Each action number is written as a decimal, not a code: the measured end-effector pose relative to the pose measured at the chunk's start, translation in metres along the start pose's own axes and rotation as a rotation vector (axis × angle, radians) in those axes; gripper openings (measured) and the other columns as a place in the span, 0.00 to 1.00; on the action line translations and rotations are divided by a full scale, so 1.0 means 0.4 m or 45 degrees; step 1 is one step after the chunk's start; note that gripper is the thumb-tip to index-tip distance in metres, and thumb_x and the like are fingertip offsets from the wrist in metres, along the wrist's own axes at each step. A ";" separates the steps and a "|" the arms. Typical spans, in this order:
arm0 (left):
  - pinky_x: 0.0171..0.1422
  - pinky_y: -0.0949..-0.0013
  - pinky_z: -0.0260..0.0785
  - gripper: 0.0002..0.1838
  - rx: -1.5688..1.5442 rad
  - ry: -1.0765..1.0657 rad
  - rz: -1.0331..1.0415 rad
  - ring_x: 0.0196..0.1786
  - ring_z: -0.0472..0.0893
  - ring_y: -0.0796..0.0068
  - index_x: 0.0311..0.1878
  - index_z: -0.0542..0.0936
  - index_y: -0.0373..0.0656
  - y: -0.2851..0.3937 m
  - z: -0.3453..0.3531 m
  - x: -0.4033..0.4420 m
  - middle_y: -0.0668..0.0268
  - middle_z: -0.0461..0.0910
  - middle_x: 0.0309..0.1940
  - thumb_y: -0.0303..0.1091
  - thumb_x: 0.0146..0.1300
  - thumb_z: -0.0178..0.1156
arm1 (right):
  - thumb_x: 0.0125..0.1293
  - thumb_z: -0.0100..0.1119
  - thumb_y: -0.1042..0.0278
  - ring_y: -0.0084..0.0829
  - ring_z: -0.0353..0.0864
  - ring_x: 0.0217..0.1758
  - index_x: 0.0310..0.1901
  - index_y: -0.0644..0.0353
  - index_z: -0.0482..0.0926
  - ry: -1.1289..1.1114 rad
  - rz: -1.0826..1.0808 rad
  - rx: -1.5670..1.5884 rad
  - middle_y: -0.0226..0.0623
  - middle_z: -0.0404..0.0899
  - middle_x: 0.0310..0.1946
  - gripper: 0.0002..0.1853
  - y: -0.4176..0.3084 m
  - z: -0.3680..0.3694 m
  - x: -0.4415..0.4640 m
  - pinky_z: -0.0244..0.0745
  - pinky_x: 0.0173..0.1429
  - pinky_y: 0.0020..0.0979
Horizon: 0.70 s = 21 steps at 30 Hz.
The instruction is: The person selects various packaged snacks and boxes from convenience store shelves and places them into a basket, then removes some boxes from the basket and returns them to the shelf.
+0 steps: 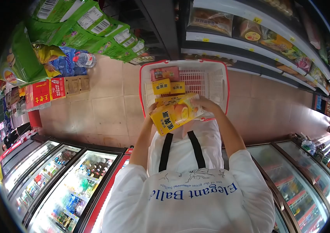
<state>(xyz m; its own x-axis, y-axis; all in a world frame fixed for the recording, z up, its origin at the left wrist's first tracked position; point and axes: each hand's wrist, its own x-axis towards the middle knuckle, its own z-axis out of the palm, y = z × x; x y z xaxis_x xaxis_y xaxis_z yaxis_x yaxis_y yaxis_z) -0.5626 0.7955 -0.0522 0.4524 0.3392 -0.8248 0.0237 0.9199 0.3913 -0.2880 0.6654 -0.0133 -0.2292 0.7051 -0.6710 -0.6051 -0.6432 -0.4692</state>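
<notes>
A yellow box of egg yolk pies (178,115), printed with a picture of cut pies, is held tilted over the near end of a white shopping basket (212,73) with a red rim. My left hand (151,110) grips the box's left side, its fingers partly hidden behind it. At the right end, my right hand (205,104) is closed on the same box. Inside the basket's left half lie smaller yellow boxes (161,86) and a pink box (165,72). Another yellow package (167,99) shows partly behind the held box.
Shelves of packaged bread (211,21) stand ahead to the right. Green snack bags (91,29) hang ahead to the left, above red cartons (44,93) and a water bottle (84,60). Glass-door drink fridges (71,190) and a glass-topped freezer (289,182) flank me on the tiled floor (108,105).
</notes>
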 end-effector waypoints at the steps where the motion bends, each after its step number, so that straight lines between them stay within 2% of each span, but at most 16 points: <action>1: 0.48 0.61 0.72 0.24 -0.012 0.130 -0.109 0.43 0.77 0.62 0.53 0.66 0.36 0.035 0.045 -0.053 0.55 0.74 0.45 0.46 0.64 0.43 | 0.51 0.65 0.64 0.27 0.73 0.48 0.57 0.61 0.61 0.001 -0.001 -0.001 0.37 0.71 0.48 0.33 0.001 0.002 -0.004 0.71 0.50 0.28; 2: 0.48 0.61 0.72 0.24 -0.012 0.129 -0.109 0.43 0.77 0.62 0.53 0.66 0.36 0.030 0.032 -0.061 0.55 0.74 0.45 0.46 0.64 0.43 | 0.51 0.64 0.63 0.26 0.73 0.48 0.58 0.61 0.60 -0.032 -0.089 -0.037 0.37 0.71 0.48 0.33 -0.001 0.009 -0.014 0.72 0.48 0.26; 4: 0.51 0.64 0.69 0.26 -0.112 -0.099 0.038 0.49 0.75 0.60 0.53 0.66 0.34 0.031 0.004 -0.078 0.53 0.73 0.48 0.48 0.65 0.38 | 0.52 0.62 0.63 0.26 0.72 0.48 0.58 0.61 0.59 -0.066 -0.178 -0.076 0.36 0.70 0.48 0.33 -0.016 0.035 -0.046 0.73 0.46 0.25; 6: 0.53 0.65 0.68 0.26 -0.056 -0.097 -0.008 0.51 0.74 0.60 0.52 0.67 0.34 0.040 0.011 -0.092 0.52 0.73 0.49 0.49 0.65 0.36 | 0.51 0.62 0.65 0.23 0.74 0.43 0.59 0.60 0.58 0.029 -0.276 -0.148 0.35 0.71 0.44 0.34 -0.032 0.069 -0.085 0.75 0.39 0.23; 8: 0.55 0.66 0.67 0.27 0.000 -0.094 -0.056 0.52 0.73 0.60 0.51 0.68 0.33 0.050 0.023 -0.114 0.51 0.73 0.50 0.50 0.66 0.34 | 0.50 0.61 0.68 0.23 0.74 0.41 0.59 0.60 0.58 0.016 -0.296 -0.131 0.34 0.70 0.43 0.35 -0.017 0.068 -0.094 0.75 0.38 0.23; 10: 0.58 0.65 0.64 0.31 0.167 -0.168 0.148 0.52 0.72 0.62 0.54 0.65 0.32 0.049 0.025 -0.129 0.52 0.73 0.48 0.53 0.65 0.32 | 0.48 0.60 0.70 0.23 0.74 0.39 0.60 0.60 0.57 0.005 -0.314 -0.112 0.34 0.70 0.41 0.35 -0.008 0.056 -0.099 0.75 0.36 0.24; 11: 0.58 0.65 0.64 0.31 0.166 -0.166 0.148 0.52 0.72 0.62 0.54 0.65 0.32 0.054 0.027 -0.130 0.52 0.73 0.48 0.53 0.65 0.32 | 0.46 0.62 0.73 0.26 0.71 0.47 0.62 0.60 0.53 0.010 -0.294 0.004 0.37 0.68 0.47 0.40 -0.004 0.049 -0.101 0.71 0.45 0.25; 12: 0.59 0.65 0.63 0.31 0.121 -0.051 0.164 0.52 0.73 0.63 0.54 0.66 0.33 0.069 0.039 -0.135 0.54 0.73 0.48 0.54 0.65 0.33 | 0.44 0.64 0.76 0.29 0.67 0.54 0.64 0.60 0.50 0.014 -0.274 0.119 0.40 0.66 0.53 0.45 -0.002 0.045 -0.102 0.67 0.55 0.27; 13: 0.59 0.65 0.62 0.31 0.077 0.066 0.178 0.52 0.73 0.65 0.53 0.67 0.34 0.084 0.056 -0.148 0.55 0.73 0.49 0.54 0.65 0.33 | 0.44 0.64 0.76 0.29 0.67 0.54 0.64 0.60 0.50 0.014 -0.271 0.121 0.40 0.66 0.53 0.45 0.000 0.047 -0.101 0.67 0.55 0.27; 14: 0.59 0.65 0.62 0.31 0.076 0.067 0.176 0.52 0.73 0.65 0.53 0.67 0.34 0.090 0.077 -0.163 0.55 0.73 0.49 0.54 0.65 0.33 | 0.45 0.63 0.78 0.29 0.67 0.54 0.65 0.59 0.49 0.088 -0.273 0.131 0.40 0.65 0.53 0.45 0.001 0.048 -0.100 0.68 0.55 0.27; 16: 0.53 0.70 0.64 0.27 0.374 0.378 0.402 0.46 0.75 0.72 0.50 0.72 0.37 0.101 0.139 -0.192 0.58 0.75 0.47 0.51 0.66 0.34 | 0.46 0.62 0.79 0.29 0.67 0.54 0.65 0.58 0.48 0.161 -0.276 0.139 0.40 0.65 0.54 0.45 0.003 0.049 -0.088 0.68 0.54 0.27; 19: 0.50 0.72 0.64 0.28 0.235 0.531 0.397 0.45 0.74 0.75 0.53 0.70 0.39 0.068 0.125 -0.147 0.61 0.75 0.45 0.52 0.66 0.34 | 0.43 0.62 0.82 0.30 0.65 0.57 0.65 0.55 0.49 0.220 -0.368 0.036 0.39 0.64 0.55 0.46 0.025 0.053 -0.046 0.67 0.56 0.30; 21: 0.51 0.70 0.65 0.26 0.267 0.482 0.382 0.48 0.73 0.73 0.55 0.69 0.40 0.051 0.075 -0.111 0.60 0.74 0.47 0.51 0.65 0.37 | 0.39 0.64 0.84 0.31 0.61 0.60 0.65 0.56 0.49 0.292 -0.498 -0.436 0.38 0.62 0.58 0.49 0.046 0.050 -0.023 0.64 0.60 0.31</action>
<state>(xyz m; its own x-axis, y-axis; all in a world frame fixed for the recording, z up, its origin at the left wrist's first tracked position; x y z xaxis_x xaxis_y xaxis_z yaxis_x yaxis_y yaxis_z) -0.5554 0.7933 0.0046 0.1138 0.6646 -0.7385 0.1380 0.7255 0.6742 -0.3122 0.6530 -0.0043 0.1570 0.8520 -0.4994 -0.3212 -0.4342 -0.8416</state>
